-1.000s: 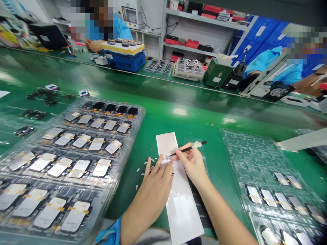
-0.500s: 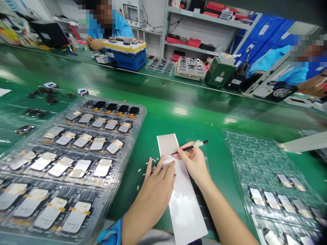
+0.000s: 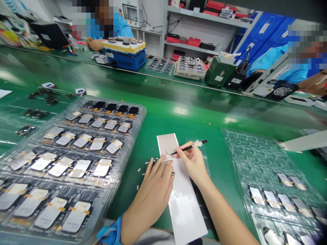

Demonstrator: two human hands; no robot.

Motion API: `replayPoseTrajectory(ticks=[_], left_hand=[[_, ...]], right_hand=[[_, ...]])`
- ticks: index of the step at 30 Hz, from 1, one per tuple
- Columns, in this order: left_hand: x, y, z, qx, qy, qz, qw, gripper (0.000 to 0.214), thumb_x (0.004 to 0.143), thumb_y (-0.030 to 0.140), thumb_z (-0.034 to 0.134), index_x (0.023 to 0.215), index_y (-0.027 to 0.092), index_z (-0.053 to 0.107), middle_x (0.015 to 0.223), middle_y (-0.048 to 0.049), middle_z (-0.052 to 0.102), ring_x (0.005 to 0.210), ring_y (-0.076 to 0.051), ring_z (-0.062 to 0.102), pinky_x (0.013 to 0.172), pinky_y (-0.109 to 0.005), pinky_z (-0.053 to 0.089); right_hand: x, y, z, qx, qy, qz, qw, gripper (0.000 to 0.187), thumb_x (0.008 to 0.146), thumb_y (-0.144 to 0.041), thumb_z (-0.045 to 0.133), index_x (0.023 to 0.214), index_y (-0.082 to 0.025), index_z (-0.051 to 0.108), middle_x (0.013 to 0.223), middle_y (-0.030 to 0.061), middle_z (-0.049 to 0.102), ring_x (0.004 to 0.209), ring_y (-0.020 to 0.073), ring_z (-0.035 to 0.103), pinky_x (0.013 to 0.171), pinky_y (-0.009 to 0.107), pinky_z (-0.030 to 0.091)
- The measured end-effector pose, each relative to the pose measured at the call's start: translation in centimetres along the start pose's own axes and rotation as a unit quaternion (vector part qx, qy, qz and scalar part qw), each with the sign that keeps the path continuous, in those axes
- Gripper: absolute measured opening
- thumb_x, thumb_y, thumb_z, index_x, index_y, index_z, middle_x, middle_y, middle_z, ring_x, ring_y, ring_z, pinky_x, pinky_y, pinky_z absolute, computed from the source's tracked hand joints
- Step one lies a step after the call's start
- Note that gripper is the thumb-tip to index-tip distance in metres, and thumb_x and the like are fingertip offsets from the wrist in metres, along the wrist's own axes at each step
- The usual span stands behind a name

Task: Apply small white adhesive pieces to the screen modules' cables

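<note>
The black-handled pick is gripped between the thumb and fingers of the right hand, with its tip set on the white backing strip, which lies lengthwise on the green workbench. The left hand is held half-closed at the strip's left edge, its fingertips resting on the strip; whether anything is held cannot be determined. Small white scraps are scattered just left of the strip, between it and the clear plastic tray of taped display panels, and a second clear plastic tray is positioned to the right.
</note>
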State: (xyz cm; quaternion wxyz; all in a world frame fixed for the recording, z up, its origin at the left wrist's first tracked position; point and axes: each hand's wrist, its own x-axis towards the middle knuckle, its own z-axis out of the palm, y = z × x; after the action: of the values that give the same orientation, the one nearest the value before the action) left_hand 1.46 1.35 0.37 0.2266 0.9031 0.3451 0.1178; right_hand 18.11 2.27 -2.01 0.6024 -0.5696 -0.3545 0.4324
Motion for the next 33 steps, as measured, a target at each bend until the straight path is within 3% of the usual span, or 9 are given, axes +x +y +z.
replayPoseTrajectory(ticks=[3,5,8,16,26,30,33], left_hand=[[0.0,-0.4,-0.1,-0.05,0.048,-0.027,0.997,0.018,0.103,0.016,0.03,0.112,0.019,0.045,0.138,-0.0159,0.054,0.134,-0.025,0.047,0.115,-0.061,0.031],[0.1,-0.8,-0.2,-0.063,0.063,-0.038,0.995,0.018,0.103,0.017,0.03,0.115,0.021,0.043,0.142,-0.0139,0.052,0.139,-0.024,0.041,0.117,-0.061,0.028],[0.2,-1.2,-0.3,-0.056,0.045,-0.049,0.996,0.016,0.104,0.019,0.031,0.111,0.022,0.045,0.143,-0.0107,0.053,0.145,-0.024,0.031,0.118,-0.062,0.022],[-0.1,-1.3,-0.7,-0.037,0.003,-0.058,0.998,0.02,0.104,0.022,0.031,0.12,0.024,0.043,0.143,-0.0064,0.057,0.145,-0.025,0.034,0.118,-0.067,0.018],[0.1,-1.4,-0.4,-0.036,0.014,-0.04,0.998,0.024,0.104,0.019,0.031,0.123,0.021,0.044,0.143,-0.0079,0.058,0.144,-0.025,0.035,0.118,-0.066,0.017],[0.2,-1.5,-0.2,-0.053,0.037,-0.039,0.997,0.028,0.104,0.02,0.031,0.129,0.022,0.043,0.142,-0.0082,0.058,0.143,-0.023,0.037,0.118,-0.063,0.021],[0.0,-1.6,-0.3,-0.083,0.074,-0.04,0.993,0.024,0.104,0.02,0.031,0.122,0.022,0.047,0.14,-0.0084,0.059,0.141,-0.021,0.039,0.119,-0.058,0.021]], right_hand=[[0.1,-0.1,-0.1,0.001,-0.008,0.008,1.0,0.046,0.067,-0.056,0.082,0.08,-0.022,0.054,0.07,0.0004,0.066,0.061,0.0176,0.069,0.067,0.031,0.06],[0.1,-0.3,-0.3,0.001,-0.018,0.015,1.0,0.048,0.065,-0.057,0.083,0.079,-0.022,0.054,0.069,0.0,0.066,0.061,0.0173,0.069,0.066,0.03,0.059],[0.1,-0.7,-0.5,0.001,-0.037,0.03,0.999,0.048,0.063,-0.056,0.084,0.077,-0.021,0.055,0.068,-0.0002,0.066,0.059,0.0165,0.068,0.062,0.028,0.057],[-0.2,-1.5,-1.3,0.026,-0.071,0.057,0.996,0.044,0.065,-0.05,0.086,0.075,-0.019,0.055,0.067,0.0013,0.069,0.058,0.0156,0.068,0.061,0.026,0.056],[-0.6,-3.9,-2.6,0.039,0.006,0.002,0.999,0.044,0.064,-0.046,0.088,0.081,-0.019,0.058,0.074,0.0027,0.072,0.062,0.0151,0.07,0.064,0.026,0.058],[-0.5,-3.6,-2.6,0.039,0.016,0.01,0.999,0.048,0.059,-0.047,0.09,0.078,-0.018,0.058,0.07,0.0035,0.072,0.06,0.0152,0.07,0.058,0.024,0.057],[-0.4,-2.8,-2.4,0.041,0.011,0.026,0.999,0.05,0.056,-0.047,0.091,0.077,-0.017,0.058,0.065,0.0032,0.07,0.057,0.0159,0.07,0.057,0.024,0.058]])
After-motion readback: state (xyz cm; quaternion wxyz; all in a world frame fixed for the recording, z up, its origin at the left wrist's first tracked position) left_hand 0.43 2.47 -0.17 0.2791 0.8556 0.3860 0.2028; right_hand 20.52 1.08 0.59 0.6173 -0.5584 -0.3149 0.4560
